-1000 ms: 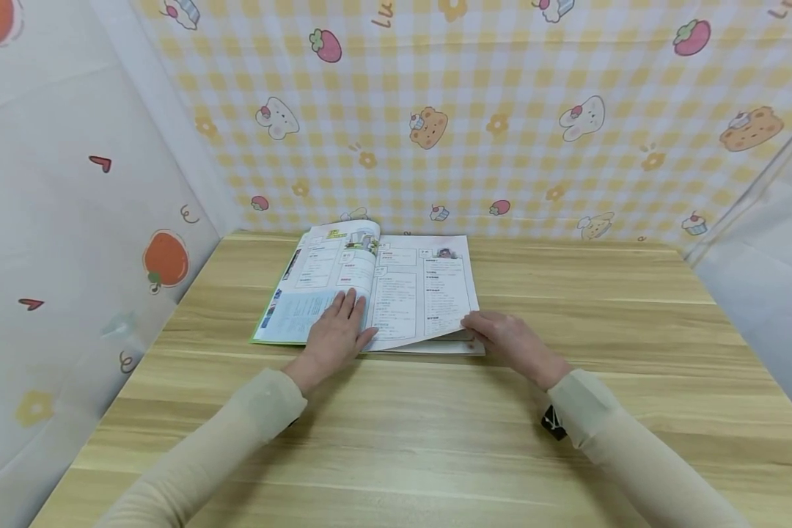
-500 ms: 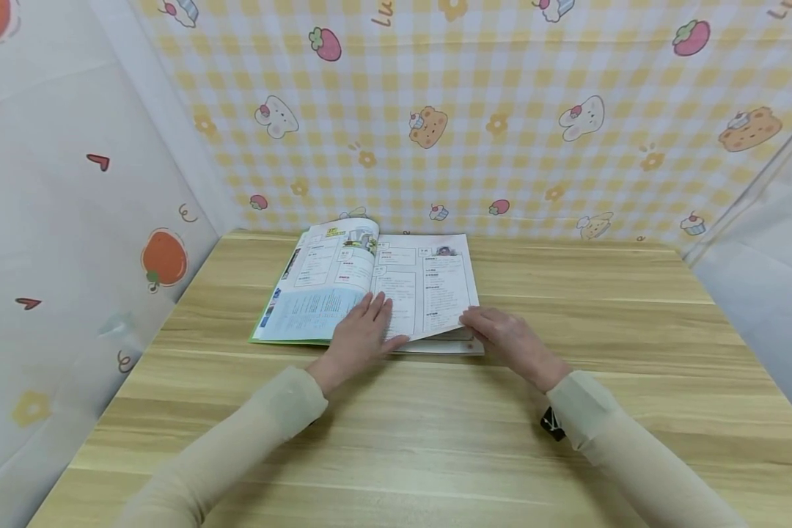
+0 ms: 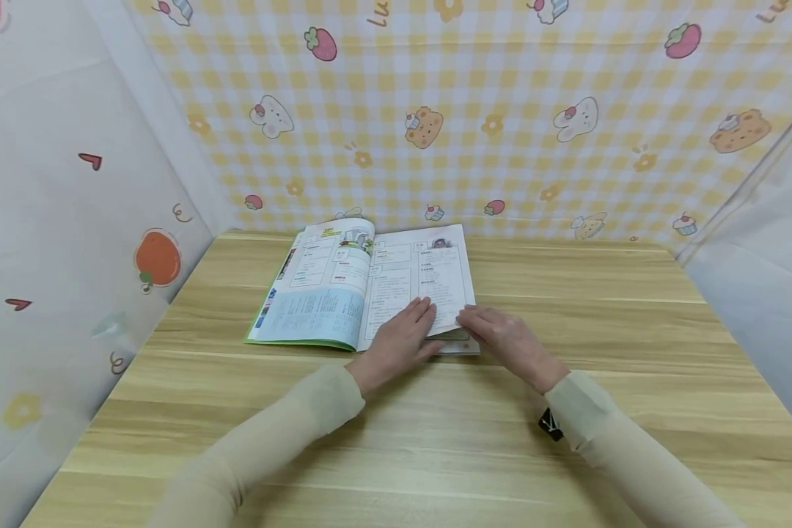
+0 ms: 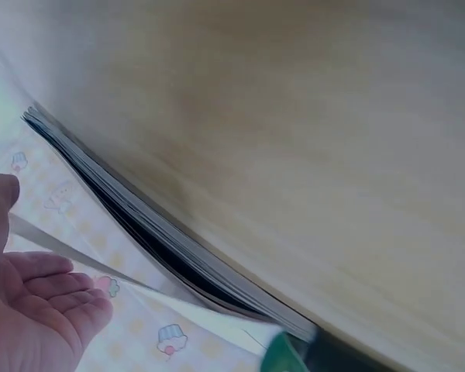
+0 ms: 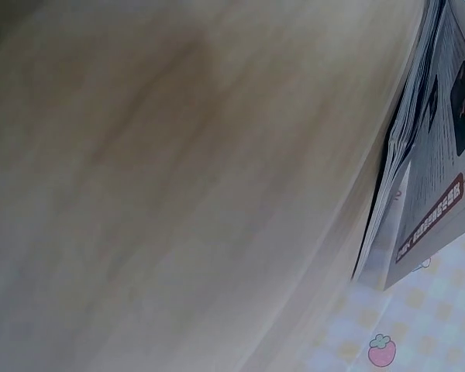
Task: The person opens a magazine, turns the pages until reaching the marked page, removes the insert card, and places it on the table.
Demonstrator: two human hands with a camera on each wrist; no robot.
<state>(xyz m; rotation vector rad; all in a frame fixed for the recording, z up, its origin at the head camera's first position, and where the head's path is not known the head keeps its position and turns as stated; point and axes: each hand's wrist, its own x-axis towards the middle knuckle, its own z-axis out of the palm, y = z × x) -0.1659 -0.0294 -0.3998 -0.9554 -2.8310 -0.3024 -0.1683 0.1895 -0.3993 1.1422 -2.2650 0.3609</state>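
An open book [image 3: 330, 286] lies on the wooden table near the back, a pale blue panel filling the lower part of its left page. My left hand [image 3: 400, 341] rests on the lower part of the right page [image 3: 396, 286], fingers extended. In the left wrist view the same hand [image 4: 43, 302] shows its palm side with the fingers loosely straight, beside the book's page edges [image 4: 163, 229]. At the right page's outer edge, my right hand [image 3: 508, 341] pinches the sheet, which is lifted off the pages below. The right wrist view shows the underside of a raised page [image 5: 442, 163], but no hand.
The wooden table [image 3: 607, 315] stretches to both sides and in front of the book. Behind it hangs a yellow checked cloth [image 3: 495, 95] with cartoon prints. White sheeting [image 3: 53, 242] borders the left side. A small black device [image 3: 551, 424] sits under the right sleeve.
My left hand has slid right, from the left page across the fold onto the right page. The right hand stays at the page edge. The right page's far edge has risen slightly.
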